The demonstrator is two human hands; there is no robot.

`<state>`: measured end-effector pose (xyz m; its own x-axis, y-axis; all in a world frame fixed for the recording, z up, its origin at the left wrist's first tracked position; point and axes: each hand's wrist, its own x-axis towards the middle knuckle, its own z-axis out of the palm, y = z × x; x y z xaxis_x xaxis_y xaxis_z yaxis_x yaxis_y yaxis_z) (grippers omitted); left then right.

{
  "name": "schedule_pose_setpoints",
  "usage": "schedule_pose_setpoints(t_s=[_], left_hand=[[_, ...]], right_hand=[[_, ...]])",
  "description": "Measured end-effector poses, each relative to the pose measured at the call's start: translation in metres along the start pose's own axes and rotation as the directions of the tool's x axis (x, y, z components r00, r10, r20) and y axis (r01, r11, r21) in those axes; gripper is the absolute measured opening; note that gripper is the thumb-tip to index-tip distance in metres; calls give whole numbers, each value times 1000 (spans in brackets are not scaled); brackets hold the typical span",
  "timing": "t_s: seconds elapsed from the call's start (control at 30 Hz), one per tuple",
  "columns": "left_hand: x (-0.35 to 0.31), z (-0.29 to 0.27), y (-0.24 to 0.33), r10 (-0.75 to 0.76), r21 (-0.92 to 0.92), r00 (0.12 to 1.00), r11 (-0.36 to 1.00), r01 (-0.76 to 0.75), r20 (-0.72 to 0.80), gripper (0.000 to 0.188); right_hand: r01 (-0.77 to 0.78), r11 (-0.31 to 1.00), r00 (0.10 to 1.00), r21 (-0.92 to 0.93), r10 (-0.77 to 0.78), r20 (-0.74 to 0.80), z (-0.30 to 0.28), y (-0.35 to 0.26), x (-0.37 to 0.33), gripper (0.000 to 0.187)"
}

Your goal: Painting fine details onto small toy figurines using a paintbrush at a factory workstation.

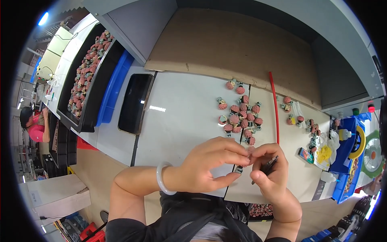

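"From here, the left hand (207, 165) has a small figurine (239, 170) pinched between thumb and fingers, right?"

"Yes, its grey base peeks out above the near side of the smooth white table (181, 109); the right hand (272, 175) closes round a slim dark tool (269, 165), fingertips at the figurine too"

"And beyond?"

"A cluster of knobbly pink-headed pieces (243, 117), a straight red rod (275, 109) to their right, a flat glossy phone (136, 104) far left"

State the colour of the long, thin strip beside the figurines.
The strip is red, showing best in the head view.
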<state>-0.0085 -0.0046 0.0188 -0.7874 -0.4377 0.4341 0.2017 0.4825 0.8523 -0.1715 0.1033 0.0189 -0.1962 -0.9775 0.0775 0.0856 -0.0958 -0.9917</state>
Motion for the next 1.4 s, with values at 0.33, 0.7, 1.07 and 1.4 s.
schedule_pose_setpoints(t_s=[0.33,0.7,1.07,1.4], left_hand=[[1,1,1,-37,28,994,999,40,-104,44],[1,-2,2,9,82,997,997,-3,-73,42],[-2,0,0,-133,-121,988,985,122,-81,39],[-2,0,-1,-170,-149,984,976,159,-61,40]], right_hand=[[-423,853,906,305,394,155,0,-6,7,26],[-492,800,869,342,429,247,-2,-7,7,20],[303,710,951,-636,-183,249,0,-12,6,14],[181,721,969,-669,-15,246,0,-12,6,26]])
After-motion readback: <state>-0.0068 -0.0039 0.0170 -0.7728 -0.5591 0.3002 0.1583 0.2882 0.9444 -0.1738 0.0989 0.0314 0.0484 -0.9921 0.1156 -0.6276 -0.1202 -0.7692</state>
